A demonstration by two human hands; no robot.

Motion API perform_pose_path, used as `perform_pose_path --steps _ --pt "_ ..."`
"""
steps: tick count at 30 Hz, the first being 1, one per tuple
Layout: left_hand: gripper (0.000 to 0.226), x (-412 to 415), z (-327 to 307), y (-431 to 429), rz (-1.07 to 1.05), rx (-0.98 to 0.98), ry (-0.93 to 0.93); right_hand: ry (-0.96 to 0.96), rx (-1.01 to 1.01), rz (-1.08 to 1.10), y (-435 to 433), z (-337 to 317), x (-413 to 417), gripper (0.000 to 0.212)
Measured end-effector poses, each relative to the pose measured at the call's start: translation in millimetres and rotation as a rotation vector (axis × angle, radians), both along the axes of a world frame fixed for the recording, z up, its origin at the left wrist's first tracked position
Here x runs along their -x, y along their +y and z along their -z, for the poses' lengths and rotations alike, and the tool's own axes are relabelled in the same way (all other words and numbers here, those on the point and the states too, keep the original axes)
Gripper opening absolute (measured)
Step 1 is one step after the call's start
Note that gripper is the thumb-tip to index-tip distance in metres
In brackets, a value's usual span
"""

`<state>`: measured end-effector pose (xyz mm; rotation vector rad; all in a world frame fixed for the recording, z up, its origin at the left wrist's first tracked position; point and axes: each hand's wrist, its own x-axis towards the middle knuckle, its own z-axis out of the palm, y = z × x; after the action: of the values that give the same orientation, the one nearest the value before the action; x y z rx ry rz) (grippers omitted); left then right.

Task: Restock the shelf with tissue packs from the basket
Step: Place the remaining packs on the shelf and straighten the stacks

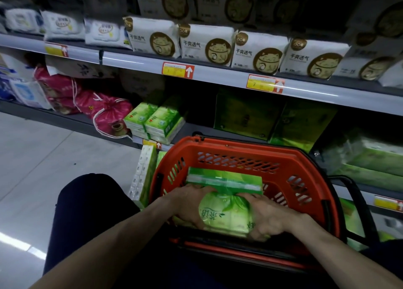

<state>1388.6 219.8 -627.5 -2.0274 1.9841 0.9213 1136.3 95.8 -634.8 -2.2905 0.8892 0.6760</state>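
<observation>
An orange plastic basket stands in front of me on the floor, against the low shelf. Inside it lies a green tissue pack, gripped on its left side by my left hand and on its right side by my right hand. A second green tissue pack lies just behind it in the basket. On the low shelf, a stack of green tissue packs sits to the left of the basket, with dark open room to its right.
Pink drawstring bags lie left of the shelved packs. White cat-print packs line the shelf above, with price tags on its edge. Green boxes stand at the back right. Packs lean on the floor beside the basket. My knee is at lower left.
</observation>
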Motion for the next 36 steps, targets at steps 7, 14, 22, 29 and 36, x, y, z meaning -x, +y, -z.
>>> perform_pose_path --steps 7,14,22,29,36 --pt "0.128 -30.9 -34.7 -6.3 -0.300 0.493 0.382 -0.398 -0.096 0.229 -36.6 -43.2 16.4 0.115" --pt "0.127 -30.8 -31.9 -16.1 -1.005 0.509 0.970 -0.528 -0.206 0.445 -32.6 -50.3 7.9 0.107" --pt "0.046 -5.9 -49.3 -15.8 -1.204 0.280 1.273 -0.566 -0.243 0.509 10.8 -53.1 -7.6 0.112" --pt "0.027 -14.0 -71.9 -13.9 -1.239 0.483 1.263 -0.640 -0.233 0.541 37.3 -72.2 -28.8 0.110" --pt "0.025 -48.6 -76.6 -7.8 -1.561 0.569 1.399 -0.702 -0.559 0.897 48.2 -81.5 -93.5 0.109"
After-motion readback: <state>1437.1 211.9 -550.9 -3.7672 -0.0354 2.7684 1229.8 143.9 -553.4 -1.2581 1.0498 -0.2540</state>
